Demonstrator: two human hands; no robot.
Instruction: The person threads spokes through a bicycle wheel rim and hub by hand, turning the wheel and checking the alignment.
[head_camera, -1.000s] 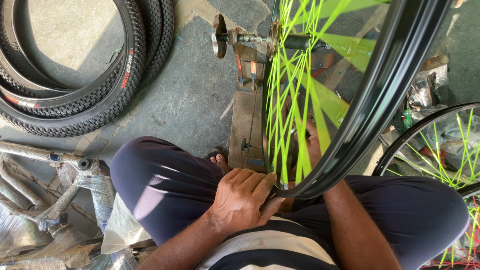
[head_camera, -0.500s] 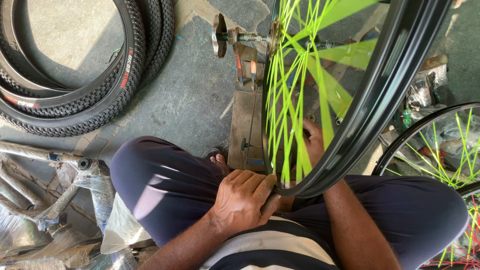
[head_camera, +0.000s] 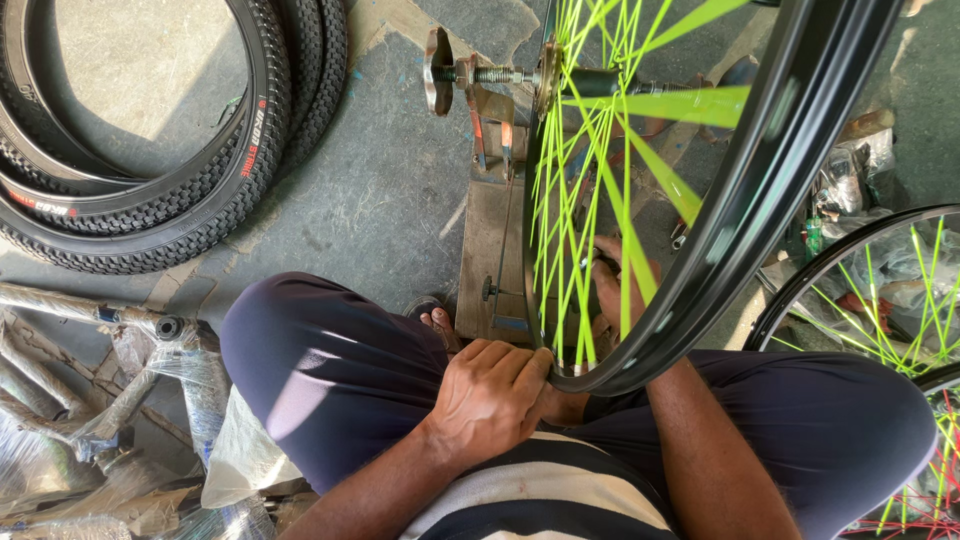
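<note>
A black bicycle wheel (head_camera: 790, 190) with lime-green spokes (head_camera: 585, 200) stands upright in a truing stand (head_camera: 490, 240), axle lying left-right. The left hand (head_camera: 490, 400) has its grip closed on the rim's near edge; the right hand (head_camera: 615, 290) reaches among the spokes, grip impossible to tell. Tyres (head_camera: 180, 190) lie on the floor.

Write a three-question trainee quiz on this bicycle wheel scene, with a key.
1. True or false: the left hand grips the black rim at its lowest part.
2. What colour are the spokes of the wheel being handled?
3. Where is the right hand? A) resting on the tyres B) inside the wheel, among the spokes C) out of sight

Key: 1 true. 2 bright green. 3 B.
</note>
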